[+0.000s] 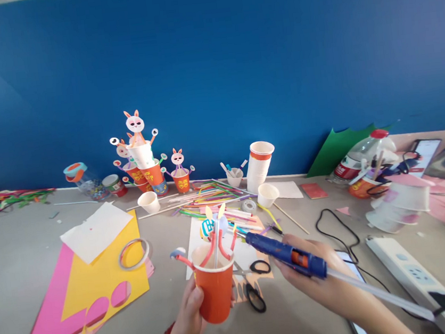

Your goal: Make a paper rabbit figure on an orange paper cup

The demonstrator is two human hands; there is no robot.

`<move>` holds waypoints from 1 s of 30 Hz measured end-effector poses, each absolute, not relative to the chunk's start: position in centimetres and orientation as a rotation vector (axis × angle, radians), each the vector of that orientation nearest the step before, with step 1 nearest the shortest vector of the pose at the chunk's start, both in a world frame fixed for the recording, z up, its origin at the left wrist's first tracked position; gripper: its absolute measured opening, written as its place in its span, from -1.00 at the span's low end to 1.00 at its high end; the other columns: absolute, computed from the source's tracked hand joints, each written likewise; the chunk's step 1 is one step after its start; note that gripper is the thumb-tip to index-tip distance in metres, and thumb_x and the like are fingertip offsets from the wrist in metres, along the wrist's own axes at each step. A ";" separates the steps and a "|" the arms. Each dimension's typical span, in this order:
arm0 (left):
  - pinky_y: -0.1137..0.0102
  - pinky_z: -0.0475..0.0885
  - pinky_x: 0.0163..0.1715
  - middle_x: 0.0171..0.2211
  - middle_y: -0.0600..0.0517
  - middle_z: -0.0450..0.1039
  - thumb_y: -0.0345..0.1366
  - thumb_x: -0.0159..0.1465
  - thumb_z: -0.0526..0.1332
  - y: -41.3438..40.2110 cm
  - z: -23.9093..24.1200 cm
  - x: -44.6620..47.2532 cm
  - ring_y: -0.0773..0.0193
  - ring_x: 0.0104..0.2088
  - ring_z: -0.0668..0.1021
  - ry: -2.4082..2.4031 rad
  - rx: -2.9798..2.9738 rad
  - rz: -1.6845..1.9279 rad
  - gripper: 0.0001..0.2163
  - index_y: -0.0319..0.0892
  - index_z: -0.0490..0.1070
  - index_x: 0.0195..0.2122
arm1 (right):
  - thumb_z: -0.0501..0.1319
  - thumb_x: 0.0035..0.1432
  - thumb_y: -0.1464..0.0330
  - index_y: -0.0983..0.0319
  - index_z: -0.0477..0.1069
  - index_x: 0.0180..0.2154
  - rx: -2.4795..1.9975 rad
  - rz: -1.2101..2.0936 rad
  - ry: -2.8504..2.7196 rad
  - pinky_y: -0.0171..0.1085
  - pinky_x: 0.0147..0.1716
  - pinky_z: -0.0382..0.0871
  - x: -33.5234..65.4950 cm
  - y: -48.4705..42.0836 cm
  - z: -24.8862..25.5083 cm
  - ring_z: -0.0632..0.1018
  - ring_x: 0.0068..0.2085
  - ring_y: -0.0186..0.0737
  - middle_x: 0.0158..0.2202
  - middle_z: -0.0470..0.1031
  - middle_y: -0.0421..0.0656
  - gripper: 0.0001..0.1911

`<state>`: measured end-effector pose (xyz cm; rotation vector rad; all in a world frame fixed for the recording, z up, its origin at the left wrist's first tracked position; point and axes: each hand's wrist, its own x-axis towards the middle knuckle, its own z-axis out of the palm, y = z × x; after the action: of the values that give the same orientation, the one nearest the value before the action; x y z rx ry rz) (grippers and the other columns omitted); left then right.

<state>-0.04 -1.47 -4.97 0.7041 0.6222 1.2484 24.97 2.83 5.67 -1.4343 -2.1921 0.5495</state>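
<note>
My left hand (187,321) is wrapped round an orange paper cup (216,291) held above the table's near edge. Red straws and a white stick with a small paper face (209,227) stand up out of the cup. My right hand (319,276) grips a blue glue gun (286,254). The gun's nozzle points left and ends close to the straws at the cup's rim. A clear glue stick juts out of the gun's back toward the lower right.
Black scissors (255,284) lie just behind the cup. Yellow and pink paper sheets (99,280) with a tape ring (133,253) are at left. Finished rabbit cups (144,165), a stack of cups (260,165) and loose straws stand by the blue wall. A power strip (409,274) and cables lie at right.
</note>
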 end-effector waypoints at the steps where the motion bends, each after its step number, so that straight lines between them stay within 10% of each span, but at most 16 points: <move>1: 0.19 0.49 -0.31 -0.35 -0.16 0.53 0.08 0.16 0.25 -1.5 -4.9 0.0 0.03 -0.35 0.57 0.620 0.711 1.250 -0.56 -0.23 0.52 -0.20 | 0.12 0.15 0.28 0.16 0.30 -0.41 -1.436 0.554 -2.193 -0.35 -0.58 0.25 25.0 2.8 5.7 0.46 -0.53 -0.25 -0.54 0.41 -0.23 -0.88; 30: 0.19 0.50 -0.23 -0.32 -0.15 0.55 0.06 0.18 0.23 -1.4 -5.2 0.0 0.01 -0.29 0.59 0.552 0.765 1.269 -0.56 -0.19 0.51 -0.10 | 0.14 0.15 0.29 0.16 0.29 -0.40 -1.466 0.553 -2.228 -0.35 -0.58 0.21 25.0 2.6 5.5 0.45 -0.53 -0.23 -0.55 0.39 -0.24 -0.89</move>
<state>-0.03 -1.36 -5.16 0.7645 0.5517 1.2688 24.99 2.56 5.55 -1.4656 -2.2276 0.5526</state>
